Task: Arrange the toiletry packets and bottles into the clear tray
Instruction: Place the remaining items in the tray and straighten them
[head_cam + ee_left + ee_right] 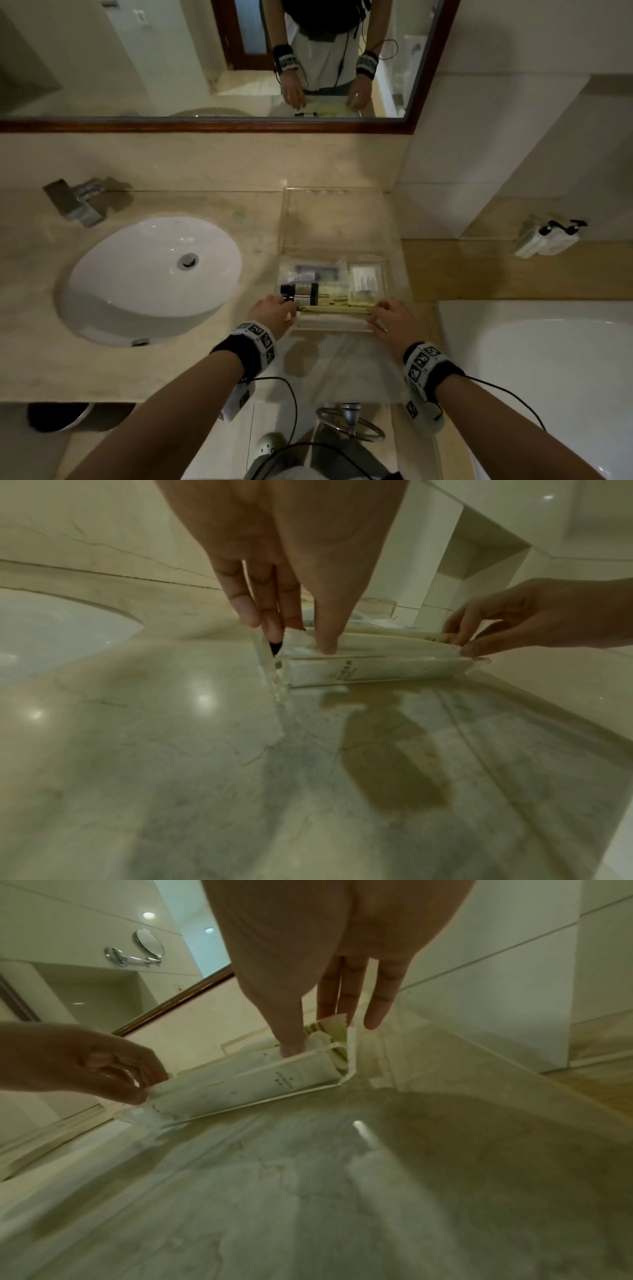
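- Both hands are pinching the ends of a long pale packet (369, 650): your left hand (272, 310) is holding its left end between thumb and fingertips, and your right hand (394, 317) is holding the opposite end the same way.
- You are lowering that packet into the front of the clear tray (394, 274), just behind the near wall, where it is standing on edge among other long packets (334, 309).
- Keep it level as you are seating it; both ends should be dropping together so neither corner is catching the wall.
- Ease your thumbs off only once it looks to be resting on the tray floor, or it may spring up.
- Behind it, two small bottles (301, 294) with dark caps are lying on their sides at the left, and flat sachets (364, 278) are filling the back right.
- Watch your left fingertips beside the bottles; a nudge there could be rolling them.
- Beside the tray, the sink (150, 277) is sitting well to the left on the counter (30, 359).
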Action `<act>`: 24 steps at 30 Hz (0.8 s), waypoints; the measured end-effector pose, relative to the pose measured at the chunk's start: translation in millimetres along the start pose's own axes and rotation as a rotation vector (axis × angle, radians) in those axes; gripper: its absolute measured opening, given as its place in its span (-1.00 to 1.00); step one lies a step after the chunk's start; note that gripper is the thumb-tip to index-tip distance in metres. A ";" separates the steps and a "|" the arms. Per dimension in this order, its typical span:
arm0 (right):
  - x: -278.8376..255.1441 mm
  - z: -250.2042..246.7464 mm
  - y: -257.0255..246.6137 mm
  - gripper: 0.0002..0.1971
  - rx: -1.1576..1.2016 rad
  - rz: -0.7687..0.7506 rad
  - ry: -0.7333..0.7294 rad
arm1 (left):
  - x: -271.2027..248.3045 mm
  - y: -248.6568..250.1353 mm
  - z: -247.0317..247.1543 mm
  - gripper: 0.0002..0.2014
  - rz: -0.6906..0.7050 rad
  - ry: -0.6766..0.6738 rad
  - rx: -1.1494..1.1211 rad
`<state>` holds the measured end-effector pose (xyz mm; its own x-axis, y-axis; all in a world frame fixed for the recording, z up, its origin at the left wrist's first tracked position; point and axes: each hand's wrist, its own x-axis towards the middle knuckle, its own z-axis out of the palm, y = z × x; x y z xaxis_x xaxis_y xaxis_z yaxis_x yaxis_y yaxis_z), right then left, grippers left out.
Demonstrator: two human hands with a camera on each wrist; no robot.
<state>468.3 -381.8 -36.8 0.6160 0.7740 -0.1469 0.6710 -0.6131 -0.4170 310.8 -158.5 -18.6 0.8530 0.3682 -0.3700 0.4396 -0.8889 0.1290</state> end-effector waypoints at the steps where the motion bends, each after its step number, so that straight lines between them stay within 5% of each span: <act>1: 1.5 0.0 -0.1 -0.81 -0.002 -0.003 0.000 | 0.1 0.6 -0.1 -0.76 -0.004 -0.002 -0.008; 11: 14.7 -1.3 -1.7 -0.81 -0.030 0.024 -0.047 | 3.2 10.3 -3.3 -0.71 -0.017 0.013 0.008; 16: 19.2 -5.5 -6.6 -0.76 0.054 0.035 0.107 | 4.1 10.7 -0.4 -0.58 -0.009 0.161 0.005; 24: 63.8 5.7 -40.5 -0.41 0.159 0.178 0.085 | 37.6 46.8 -4.1 -0.40 -0.093 0.175 -0.150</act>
<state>478.0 -306.7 -34.5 0.7560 0.6354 -0.1574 0.4793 -0.7011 -0.5280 364.6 -185.2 -22.7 0.8366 0.5000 -0.2238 0.5446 -0.8032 0.2413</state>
